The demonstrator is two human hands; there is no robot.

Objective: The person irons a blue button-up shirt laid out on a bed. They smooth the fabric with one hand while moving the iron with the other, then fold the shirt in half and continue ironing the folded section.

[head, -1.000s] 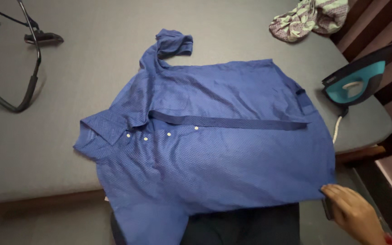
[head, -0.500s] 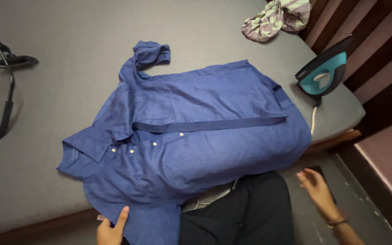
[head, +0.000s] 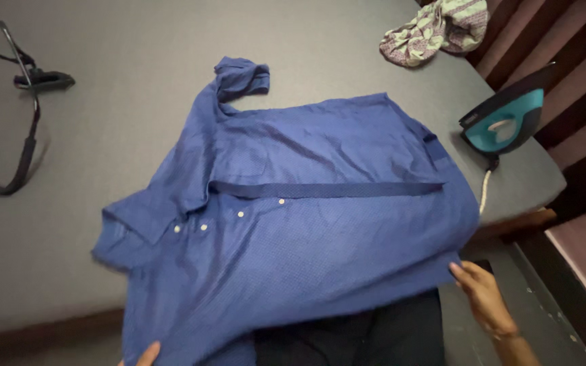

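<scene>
From my seat behind the head camera, I see my right hand (head: 481, 293) at the lower right, fingers loosely curled, its fingertips pinching the hem corner of the blue shirt (head: 306, 217) where the cloth hangs off the near edge of the grey ironing surface (head: 116, 135). The grip is light, a pinch at the edge and no fistful. My left hand (head: 145, 354) only peeks in at the bottom edge (little more than a thumb shows), lying against the lower left of the shirt; I cannot tell whether it grips the cloth or merely rests on it.

The shirt lies spread front up across the middle of the surface, collar towards the left, with small white buttons along the placket and a darker blue strip running across it. One sleeve is folded up at the top, its cuff bunched. The lower part of the shirt drapes over the near edge, above dark trousers.

To the right of the shirt, a teal and black iron (head: 506, 122) stands on its heel near the surface's right end, its pale cord dropping over the edge. A crumpled patterned cloth (head: 435, 30) sits at the far right corner, well apart from the shirt. A black strap with a clip (head: 32, 102) lies at the far left.
</scene>
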